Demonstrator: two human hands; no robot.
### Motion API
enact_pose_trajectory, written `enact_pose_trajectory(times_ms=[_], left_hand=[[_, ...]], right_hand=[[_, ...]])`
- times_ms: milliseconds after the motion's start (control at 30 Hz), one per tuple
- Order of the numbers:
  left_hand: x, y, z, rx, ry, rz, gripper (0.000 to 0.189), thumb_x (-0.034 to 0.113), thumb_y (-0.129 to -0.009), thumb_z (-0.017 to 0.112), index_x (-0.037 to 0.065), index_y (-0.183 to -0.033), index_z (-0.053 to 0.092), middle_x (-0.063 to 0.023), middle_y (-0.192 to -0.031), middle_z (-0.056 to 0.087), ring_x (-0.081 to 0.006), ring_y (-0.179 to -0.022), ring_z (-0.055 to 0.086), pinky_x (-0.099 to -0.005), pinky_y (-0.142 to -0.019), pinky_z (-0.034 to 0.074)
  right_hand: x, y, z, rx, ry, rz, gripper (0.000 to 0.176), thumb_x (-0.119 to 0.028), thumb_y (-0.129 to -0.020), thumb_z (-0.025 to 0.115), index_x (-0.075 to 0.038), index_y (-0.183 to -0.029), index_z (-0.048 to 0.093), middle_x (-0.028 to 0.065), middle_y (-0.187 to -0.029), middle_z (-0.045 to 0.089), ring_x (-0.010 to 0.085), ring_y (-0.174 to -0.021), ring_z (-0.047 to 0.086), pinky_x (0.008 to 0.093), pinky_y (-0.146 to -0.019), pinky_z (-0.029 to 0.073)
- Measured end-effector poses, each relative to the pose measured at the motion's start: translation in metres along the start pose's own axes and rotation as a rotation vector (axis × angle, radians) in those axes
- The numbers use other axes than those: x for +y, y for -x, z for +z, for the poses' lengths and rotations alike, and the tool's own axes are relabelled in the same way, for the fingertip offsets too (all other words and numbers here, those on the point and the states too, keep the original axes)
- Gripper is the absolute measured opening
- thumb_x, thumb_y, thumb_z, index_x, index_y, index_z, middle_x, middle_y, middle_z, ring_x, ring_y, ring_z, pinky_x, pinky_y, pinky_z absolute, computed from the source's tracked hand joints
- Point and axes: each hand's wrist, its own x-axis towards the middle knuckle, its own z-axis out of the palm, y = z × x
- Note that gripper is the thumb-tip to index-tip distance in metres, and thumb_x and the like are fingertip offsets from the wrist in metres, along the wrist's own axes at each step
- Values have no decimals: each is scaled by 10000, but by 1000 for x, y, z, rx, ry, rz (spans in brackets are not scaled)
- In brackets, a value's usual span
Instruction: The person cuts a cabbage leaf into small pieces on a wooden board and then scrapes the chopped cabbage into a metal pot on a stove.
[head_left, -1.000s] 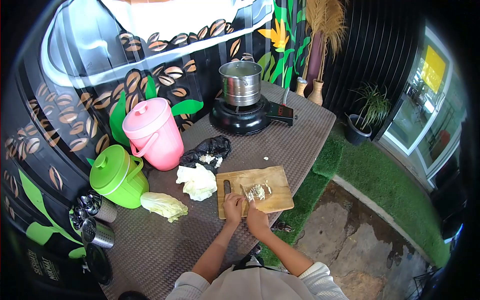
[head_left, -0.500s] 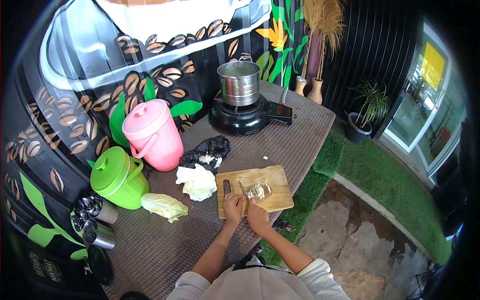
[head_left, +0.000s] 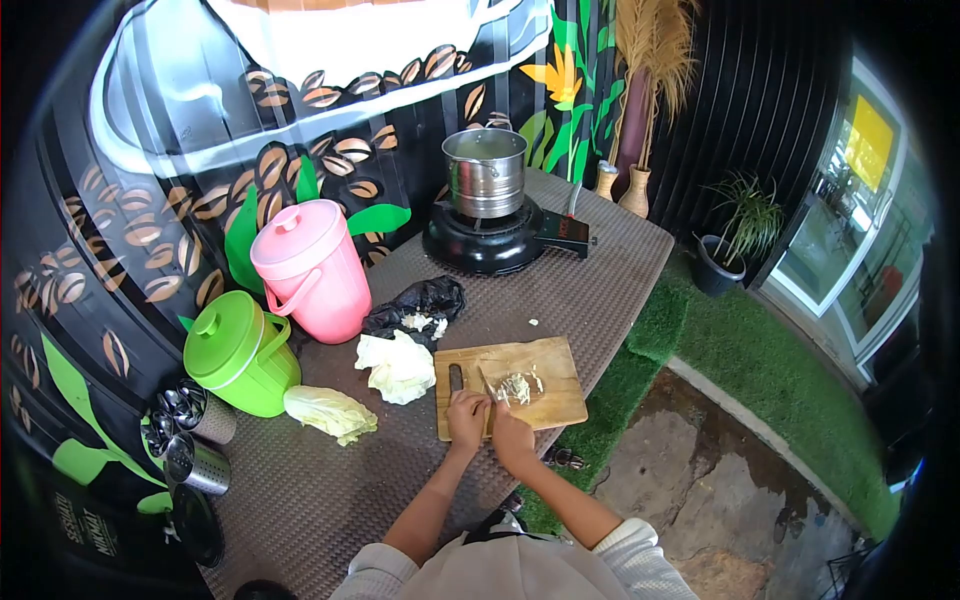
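A wooden cutting board (head_left: 558, 368) lies near the table's front edge, with a small heap of finely chopped pale pieces (head_left: 515, 389) on it. My right hand (head_left: 513, 438) is closed around a knife (head_left: 486, 381), its blade pointing away from me just left of the heap. Close beside it, my left hand (head_left: 466, 422) rests on the board with the fingers bent and pressed together against the blade's left side. Whatever those fingers hold is hidden. Left of the board are a pale cabbage piece (head_left: 397, 366) and a longer leafy cabbage piece (head_left: 331, 414).
A steel pot (head_left: 486, 178) sits on a black portable stove (head_left: 480, 246) at the back. Pink (head_left: 320, 275) and green (head_left: 240, 355) lidded buckets stand along the wall. A black plastic bag (head_left: 420, 303) lies behind the cabbage, and cutlery holders (head_left: 197, 463) are at left.
The whole view has shifted slightly. Both hands stay in nearly the same place on the board, with the knife still beside the chopped heap.
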Motion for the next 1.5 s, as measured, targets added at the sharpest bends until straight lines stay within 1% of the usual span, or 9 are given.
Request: enact_pose_trajectory(times_ms=[167, 233, 467, 667, 767, 867, 967, 1267, 1500], left_hand=[[4, -1, -2, -8, 29, -6, 63, -17, -741, 668, 9, -788, 700, -117, -814, 652, -307, -870, 584, -384, -786, 470], [1, -1, 0, -16, 0, 1, 61, -15, -736, 672, 8, -786, 699, -115, -813, 652, -301, -868, 587, -383, -784, 470], [-2, 0, 4, 39, -29, 4, 55, -11, -732, 677, 11, -778, 697, -115, -810, 652, -296, -862, 591, -381, -785, 472], [2, 1, 5, 64, -20, 30, 45, -25, -741, 656, 11, -756, 680, -118, -824, 644, -303, -885, 583, -382, -789, 470], [0, 1, 4, 32, 5, 20, 49, -35, -743, 645, 5, -753, 671, -122, -829, 637, -309, -890, 577, -385, -789, 469], [-2, 5, 5, 32, 9, -5, 47, -41, -745, 639, -4, -756, 666, -127, -827, 633, -313, -885, 575, -388, -786, 468], [-3, 2, 5, 27, 0, 18, 42, -46, -749, 630, -18, -763, 658, -132, -845, 632, -316, -887, 574, -391, -784, 466], [9, 3, 2, 51, -83, -10, 29, -8, -773, 639, -30, -787, 651, -148, -860, 620, -345, -909, 562, -416, -790, 458], [10, 2, -2, -33, -60, 91, 103, 62, -785, 686, -8, -860, 699, -134, -862, 648, -314, -923, 575, -402, -794, 470]], right_hand=[[-2, -5, -28, -25, 7, -90, 180, -137, -909, 474, -14, -1032, 429, 168, -716, 662, 322, -650, 688, 394, -552, 558], [-3, 1, -32, -73, -49, -35, 168, -90, -888, 469, -2, -1024, 423, 213, -756, 666, 352, -687, 683, 420, -561, 551], [-3, 0, 11, 52, 19, 1, 157, -100, -887, 477, -13, -1007, 425, 204, -756, 666, 346, -687, 685, 416, -556, 553], [2, -7, -27, -46, -39, -65, 199, -137, -906, 480, -8, -1041, 411, 183, -768, 671, 328, -704, 693, 399, -588, 561], [-1, 6, -21, -86, -60, -23, 184, -99, -897, 458, -6, -1049, 414, 220, -740, 656, 375, -682, 673, 438, -602, 552], [-4, 15, 1, -36, -45, 70, 209, -140, -902, 486, -7, -1052, 424, 174, -749, 672, 324, -684, 693, 393, -581, 561], [-4, 8, 9, 114, 82, 0, 196, -135, -897, 487, -12, -1037, 426, 152, -703, 665, 291, -648, 694, 373, -532, 558], [28, 23, -1, -22, 244, -106, 146, -115, -897, 478, -36, -988, 397, 174, -705, 651, 312, -650, 683, 403, -547, 552], [37, 36, -24, 12, -80, -19, 211, -218, -941, 461, -44, -1036, 391, 219, -644, 616, 399, -598, 636, 485, -508, 515]])
